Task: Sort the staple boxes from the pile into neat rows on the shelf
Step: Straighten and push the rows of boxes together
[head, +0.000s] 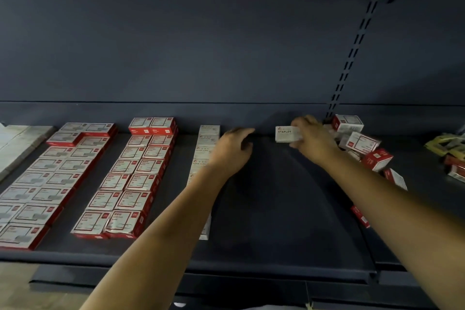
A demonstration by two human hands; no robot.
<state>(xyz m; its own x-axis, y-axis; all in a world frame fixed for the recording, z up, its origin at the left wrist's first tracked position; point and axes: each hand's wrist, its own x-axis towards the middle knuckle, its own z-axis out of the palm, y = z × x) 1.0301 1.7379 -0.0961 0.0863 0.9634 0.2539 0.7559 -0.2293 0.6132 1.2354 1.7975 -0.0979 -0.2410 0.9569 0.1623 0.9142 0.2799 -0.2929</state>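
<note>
Red-and-white boxes (63,166) are lying in two double rows across the left of the dark shelf (276,209), with a single row of white boxes (205,151) running beside them. The left hand (231,151) is hovering just right of that white row, its fingers loosely curled and holding nothing. Further right, the right hand (314,138) is pinching a white staple box (286,134) above the shelf's back edge, just left of the jumbled pile (362,143).
</note>
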